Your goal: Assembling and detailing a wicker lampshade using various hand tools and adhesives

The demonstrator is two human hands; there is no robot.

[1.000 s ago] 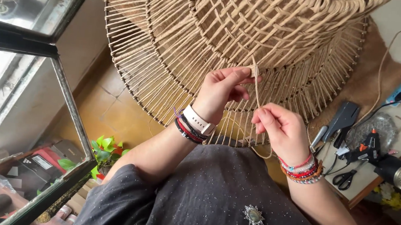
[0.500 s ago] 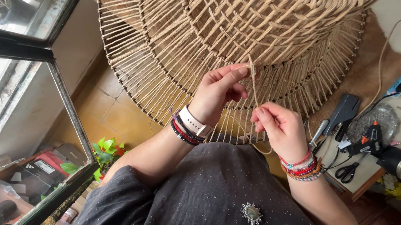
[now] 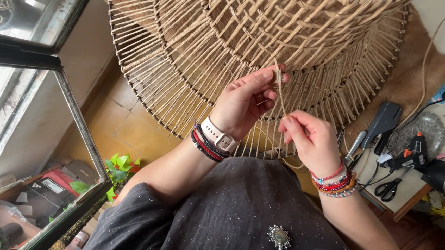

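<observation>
A large round frame wound with tan jute cord [image 3: 212,41] fills the upper middle, tilted toward me. My left hand [image 3: 245,103], with a watch and bracelets at the wrist, pinches a strand of jute cord [image 3: 280,92] at the frame's lower rim. My right hand [image 3: 310,139], with beaded bracelets, grips the same strand a little lower. The strand runs taut between the two hands, and its loose end loops below my right hand.
A work table [image 3: 438,171] at right carries a glue gun [image 3: 411,151], scissors [image 3: 387,189], a black tool [image 3: 382,120] and cables. A window frame [image 3: 39,60] stands at left above a green plant [image 3: 120,167] and clutter on the tiled floor.
Both hands have stayed at the frame's lower rim. The left hand's fingers have shifted slightly on the strand, while the right hand holds it taut below.
</observation>
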